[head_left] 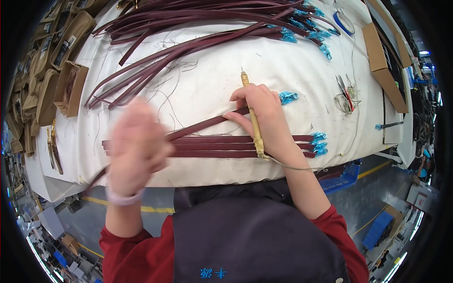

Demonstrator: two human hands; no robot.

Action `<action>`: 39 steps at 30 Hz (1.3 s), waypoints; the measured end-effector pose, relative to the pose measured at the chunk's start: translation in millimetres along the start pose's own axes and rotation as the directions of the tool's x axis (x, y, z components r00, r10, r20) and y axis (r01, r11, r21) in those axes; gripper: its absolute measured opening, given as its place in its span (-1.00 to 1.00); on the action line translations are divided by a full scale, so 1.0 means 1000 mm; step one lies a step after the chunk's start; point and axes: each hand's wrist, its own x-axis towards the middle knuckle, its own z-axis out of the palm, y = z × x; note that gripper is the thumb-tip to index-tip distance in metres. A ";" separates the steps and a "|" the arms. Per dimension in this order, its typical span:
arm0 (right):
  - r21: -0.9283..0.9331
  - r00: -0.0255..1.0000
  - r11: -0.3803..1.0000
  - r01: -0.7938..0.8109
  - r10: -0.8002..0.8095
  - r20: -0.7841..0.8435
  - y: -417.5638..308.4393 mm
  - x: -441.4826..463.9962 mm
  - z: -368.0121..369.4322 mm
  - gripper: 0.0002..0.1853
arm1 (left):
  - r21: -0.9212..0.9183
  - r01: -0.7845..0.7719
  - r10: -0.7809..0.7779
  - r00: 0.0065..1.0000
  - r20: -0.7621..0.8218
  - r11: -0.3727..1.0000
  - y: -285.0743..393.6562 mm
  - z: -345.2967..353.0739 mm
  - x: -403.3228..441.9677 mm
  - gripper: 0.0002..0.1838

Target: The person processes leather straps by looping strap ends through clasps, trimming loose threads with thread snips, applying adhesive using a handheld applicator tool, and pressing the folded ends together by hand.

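Observation:
My right hand [264,111] holds a soldering iron [255,125] wrapped in yellowish tape, its thin metal tip pointing away from me and its cord trailing off the near end. The same hand's thumb and fingers also rest at a dark red strap [200,126], whose blue-wrapped end [289,97] sticks out beyond the hand. My left hand [137,146] is smeared by motion over the strap's other part, so its fingers cannot be made out. Beneath, several similar straps [212,146] lie side by side with blue-wrapped ends at the right.
A heap of dark red straps [198,23] lies at the back. Scissors [345,94] with tangled thread are on the right, near a cardboard box [377,56]. A small open box [71,89] and brown pouches [66,42] stand left. Loose threads are scattered over the white cloth [212,78].

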 end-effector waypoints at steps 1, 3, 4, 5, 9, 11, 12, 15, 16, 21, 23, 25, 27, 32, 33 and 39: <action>0.001 1.000 1.000 -0.006 0.006 0.005 -0.001 0.000 -0.001 -0.65 | -0.024 -0.182 0.180 0.980 -0.088 0.983 0.017 -0.011 -0.010 -0.83; 0.005 1.000 1.000 0.004 -0.004 0.012 -0.002 0.001 0.000 -0.64 | -0.095 -0.462 0.467 0.884 0.038 0.882 0.058 -0.052 -0.008 -0.77; 0.011 1.000 1.000 -0.006 0.006 0.014 -0.001 0.000 0.000 -0.63 | 0.500 -0.466 0.583 0.807 -0.099 0.730 0.075 -0.096 -0.010 -0.68; 0.017 1.000 1.000 -0.017 0.017 0.013 -0.001 -0.001 0.001 -0.62 | 0.912 -0.207 0.725 0.677 -0.128 0.355 0.093 -0.138 -0.015 -0.58; 0.222 0.994 0.971 -0.090 0.101 -0.037 -0.006 -0.007 -0.005 -0.63 | 0.965 0.234 0.790 0.611 -0.051 -0.118 0.138 -0.222 -0.034 -0.53; 0.294 0.988 0.953 -0.075 0.110 -0.105 -0.009 -0.011 -0.020 -0.65 | 0.762 0.522 0.804 0.595 -0.004 -0.383 0.146 -0.236 -0.039 -0.49; 0.241 0.990 0.969 -0.046 0.076 -0.119 -0.009 -0.012 -0.033 -0.67 | 0.849 0.427 0.821 0.571 0.015 -0.312 0.151 -0.221 -0.037 -0.51; 0.014 0.985 0.999 -0.036 0.038 -0.169 0.010 -0.011 -0.070 -0.62 | 0.976 0.219 0.845 0.521 -0.121 0.005 0.136 -0.157 -0.013 -0.53; 0.010 0.985 0.999 -0.035 0.036 -0.167 0.014 -0.011 -0.082 -0.62 | 0.969 0.241 0.856 0.487 -0.174 0.059 0.124 -0.130 0.002 -0.59; 0.004 0.962 0.968 -0.252 0.250 0.110 0.020 -0.014 -0.096 -0.60 | 0.877 -0.326 0.422 0.892 0.162 0.353 0.006 0.008 0.048 -0.63; 0.019 0.964 0.968 -0.249 0.246 0.099 0.024 -0.016 -0.088 -0.59 | 0.784 -0.362 0.265 0.929 0.259 0.504 -0.039 0.053 0.052 -0.62; 0.027 0.968 0.972 -0.231 0.227 0.108 0.024 -0.017 -0.085 -0.58 | 0.841 -0.421 0.317 0.893 0.320 0.339 -0.070 0.080 0.059 -0.69; 0.048 0.967 0.970 -0.240 0.234 0.104 0.024 -0.019 -0.086 -0.58 | 0.856 -0.447 0.312 0.878 0.365 0.258 -0.088 0.087 0.070 -0.75; 0.073 0.948 0.946 -0.315 0.310 0.072 0.024 -0.031 -0.085 -0.61 | 0.865 -0.492 0.305 0.842 0.445 0.095 -0.087 0.095 0.083 -0.89; 0.077 0.961 0.958 -0.275 0.272 0.051 0.026 -0.034 -0.085 -0.61 | 0.854 -0.510 0.258 0.843 0.472 0.106 -0.087 0.094 0.083 -0.87; 0.207 0.928 0.906 -0.370 0.351 0.124 0.024 -0.046 -0.097 -0.64 | 0.864 -0.454 0.097 0.891 0.443 0.218 -0.076 0.113 0.075 -0.79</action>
